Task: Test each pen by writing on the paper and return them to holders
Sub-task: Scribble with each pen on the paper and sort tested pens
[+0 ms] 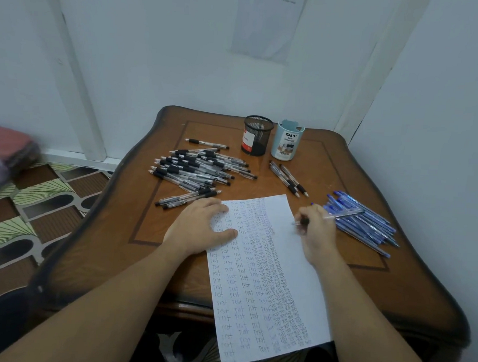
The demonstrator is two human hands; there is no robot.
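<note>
Right hand [317,230] pinches clear black-gripped pen [339,215].

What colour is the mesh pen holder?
The mesh holder is black, seen in the head view.

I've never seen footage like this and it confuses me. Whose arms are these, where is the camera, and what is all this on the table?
No machine here: these are a person's bare arms, filmed by a wide-angle camera worn on their head, looking down. The left hand lies flat on a paper covered with the word "test". The right hand holds a pen, tip at the paper. On the wooden table lie a heap of black pens and a heap of blue pens. Behind them stand a black mesh cup and a pale blue cup, with no pens sticking out.
</note>
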